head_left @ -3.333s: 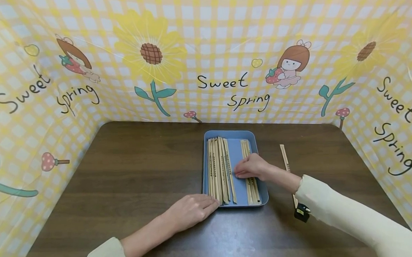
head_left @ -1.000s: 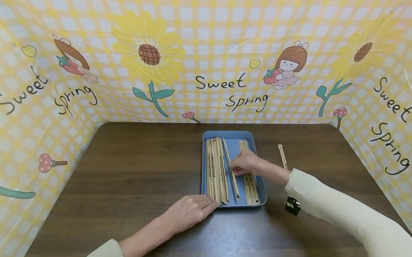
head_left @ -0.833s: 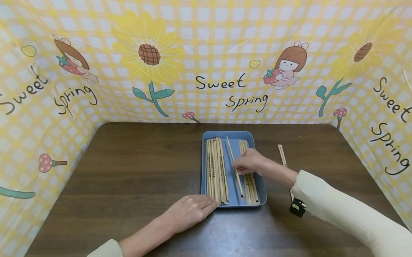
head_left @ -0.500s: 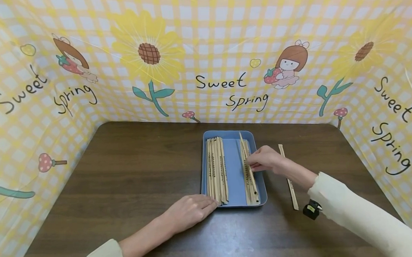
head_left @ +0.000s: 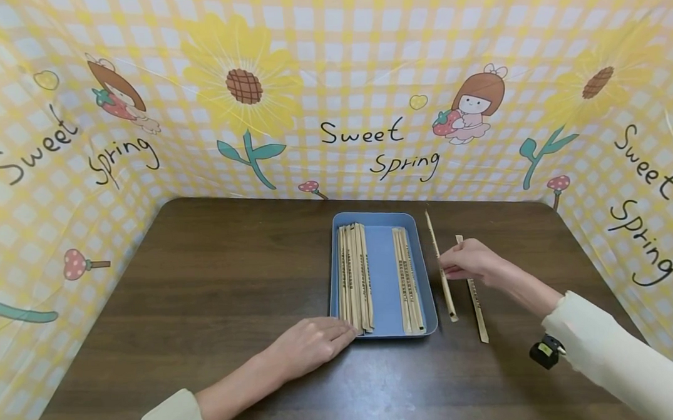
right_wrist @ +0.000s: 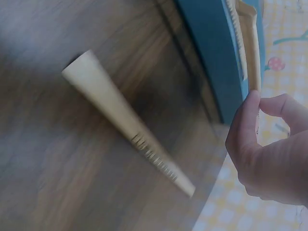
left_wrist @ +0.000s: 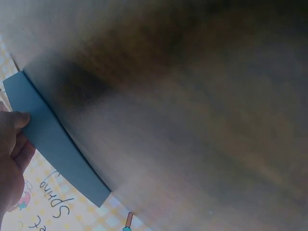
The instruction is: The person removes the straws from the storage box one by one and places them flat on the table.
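Note:
In the head view my left hand (head_left: 317, 345) holds the near left corner of the blue tray (head_left: 425, 306). The left wrist view has one digit against the outside of the tray wall (left_wrist: 55, 139) and others past the rim. My right hand (head_left: 474, 261), out beyond the tray's right side, pinches a slim paper-wrapped stick (head_left: 447, 293) near its middle. The stick is tilted, its far end pointing away; what the paper covers is hidden. In the right wrist view thumb and finger meet on the wrapped stick (right_wrist: 252, 53).
Inside the tray, a row of wrapped sticks (head_left: 353, 278) lies along the left and a smaller bunch (head_left: 407, 282) along the right. Another wrapped stick (head_left: 479, 316) lies on the brown table (head_left: 232, 264), partly under the right hand. A patterned cloth (head_left: 352, 59) surrounds three sides.
My right hand has lifted one wrapped stick from the tray's left row and carried it rightward across the bunch and over the tray's right edge. The left hand stays at the corner.

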A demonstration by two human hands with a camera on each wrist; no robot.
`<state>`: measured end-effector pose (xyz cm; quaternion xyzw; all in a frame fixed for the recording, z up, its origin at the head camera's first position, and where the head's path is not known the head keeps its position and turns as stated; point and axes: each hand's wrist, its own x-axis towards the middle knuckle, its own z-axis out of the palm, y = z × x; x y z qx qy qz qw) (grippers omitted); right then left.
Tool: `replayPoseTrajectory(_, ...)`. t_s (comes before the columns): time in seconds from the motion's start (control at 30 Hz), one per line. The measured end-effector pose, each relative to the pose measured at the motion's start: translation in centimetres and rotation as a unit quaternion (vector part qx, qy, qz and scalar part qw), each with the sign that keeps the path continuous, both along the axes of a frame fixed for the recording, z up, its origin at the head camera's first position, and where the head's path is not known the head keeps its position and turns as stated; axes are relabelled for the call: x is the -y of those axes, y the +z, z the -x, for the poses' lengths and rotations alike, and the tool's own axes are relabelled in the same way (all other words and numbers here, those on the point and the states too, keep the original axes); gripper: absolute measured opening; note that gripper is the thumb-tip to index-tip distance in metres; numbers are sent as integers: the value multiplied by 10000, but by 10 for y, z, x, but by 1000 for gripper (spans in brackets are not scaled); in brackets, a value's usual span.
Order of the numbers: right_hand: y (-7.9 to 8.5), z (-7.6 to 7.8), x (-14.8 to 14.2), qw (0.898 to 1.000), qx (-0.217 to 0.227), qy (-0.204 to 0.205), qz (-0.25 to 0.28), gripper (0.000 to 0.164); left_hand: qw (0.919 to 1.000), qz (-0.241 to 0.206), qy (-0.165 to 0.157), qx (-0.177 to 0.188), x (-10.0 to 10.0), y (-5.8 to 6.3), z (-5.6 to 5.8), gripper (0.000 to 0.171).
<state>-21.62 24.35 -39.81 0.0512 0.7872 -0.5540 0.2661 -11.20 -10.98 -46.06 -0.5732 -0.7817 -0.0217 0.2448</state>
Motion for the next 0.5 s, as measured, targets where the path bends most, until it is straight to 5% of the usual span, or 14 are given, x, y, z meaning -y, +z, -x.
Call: replayPoseTrajectory(0.5, -20, -14, -59, 9991, 85, -241, -326, 33, 10000, 65, 26, -17, -1, -1, 0, 31)
